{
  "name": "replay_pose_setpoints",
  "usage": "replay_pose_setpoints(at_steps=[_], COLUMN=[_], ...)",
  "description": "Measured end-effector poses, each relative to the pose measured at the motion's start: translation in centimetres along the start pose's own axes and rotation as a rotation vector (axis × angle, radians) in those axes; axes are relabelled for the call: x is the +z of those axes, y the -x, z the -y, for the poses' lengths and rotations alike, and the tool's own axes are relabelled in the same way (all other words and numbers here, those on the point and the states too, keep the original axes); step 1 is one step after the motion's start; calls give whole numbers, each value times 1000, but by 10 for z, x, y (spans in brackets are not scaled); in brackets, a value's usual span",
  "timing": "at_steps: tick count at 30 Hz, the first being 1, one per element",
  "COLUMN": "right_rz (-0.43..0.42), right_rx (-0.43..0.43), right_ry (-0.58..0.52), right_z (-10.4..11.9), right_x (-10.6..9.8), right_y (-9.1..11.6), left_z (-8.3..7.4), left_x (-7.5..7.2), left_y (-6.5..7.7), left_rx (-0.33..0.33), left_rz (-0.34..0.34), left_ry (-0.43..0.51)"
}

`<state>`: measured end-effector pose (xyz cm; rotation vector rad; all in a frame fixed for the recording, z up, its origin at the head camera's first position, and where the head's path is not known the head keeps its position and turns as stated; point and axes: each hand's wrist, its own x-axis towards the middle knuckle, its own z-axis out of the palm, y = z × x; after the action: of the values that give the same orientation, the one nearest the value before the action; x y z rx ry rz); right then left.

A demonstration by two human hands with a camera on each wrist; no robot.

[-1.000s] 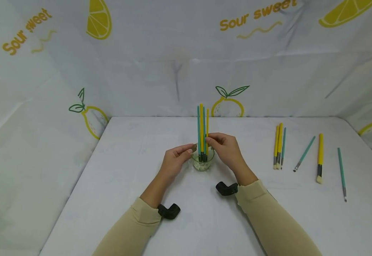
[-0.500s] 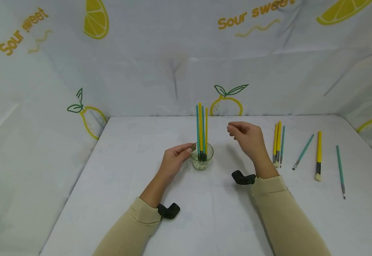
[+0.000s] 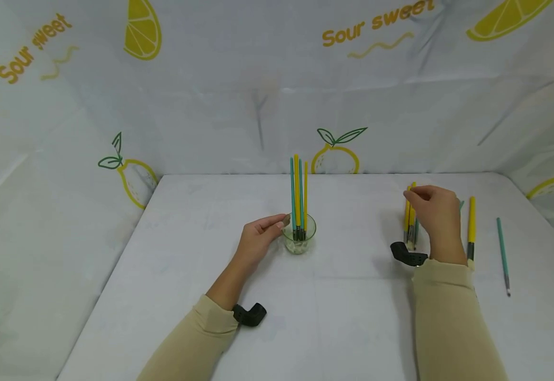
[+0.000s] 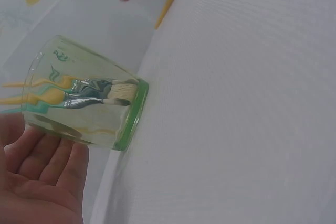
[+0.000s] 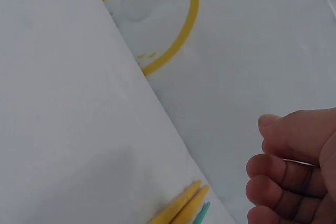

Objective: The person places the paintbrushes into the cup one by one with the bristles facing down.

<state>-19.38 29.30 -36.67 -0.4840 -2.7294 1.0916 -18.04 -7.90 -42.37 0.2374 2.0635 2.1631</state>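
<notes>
A clear, green-tinted glass (image 3: 309, 231) stands upright on the table, holding several paintbrushes (image 3: 297, 196) with yellow and teal handles, bristles down. My left hand (image 3: 256, 238) grips the glass at its left rim; in the left wrist view its fingers (image 4: 50, 163) lie along the outside of the wall. Over on the right, my right hand (image 3: 436, 209) hovers above a small group of brushes (image 3: 407, 214), partly covering them. Its fingers (image 5: 265, 163) are loosely bent with nothing between them, and the handle ends of yellow and teal brushes (image 5: 181, 205) show below it in the right wrist view.
Further right lie a thick yellow brush (image 3: 471, 222) and a thin teal brush (image 3: 503, 254). The tip of another teal brush (image 3: 461, 205) shows behind the right hand. A white table (image 3: 343, 328) meets a lemon-printed cloth (image 3: 210, 106) at its back edge.
My right hand has let go of the brushes in the glass and moved right, over the group of brushes on the table. My left hand has stayed at the glass.
</notes>
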Motion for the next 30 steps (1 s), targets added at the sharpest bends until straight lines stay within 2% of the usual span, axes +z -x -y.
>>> replay_pose_setpoints(at_steps=[7, 11, 18, 26, 30], right_rz=[99, 149, 88, 154, 156], right_rx=[147, 187, 233, 190, 181], right_ry=[79, 118, 125, 139, 133], right_z=[-20, -24, -31, -37, -38], right_x=[-6, -4, -1, 1, 1], right_y=[-4, -6, -8, -9, -10], left_z=[1, 0, -1, 1, 2], left_x=[-1, -1, -1, -2, -2], left_y=[-1, -1, -1, -1, -1], left_rx=[4, -1, -1, 4, -1], left_rz=[12, 12, 4, 1, 10], left_ry=[9, 10, 0, 15, 28])
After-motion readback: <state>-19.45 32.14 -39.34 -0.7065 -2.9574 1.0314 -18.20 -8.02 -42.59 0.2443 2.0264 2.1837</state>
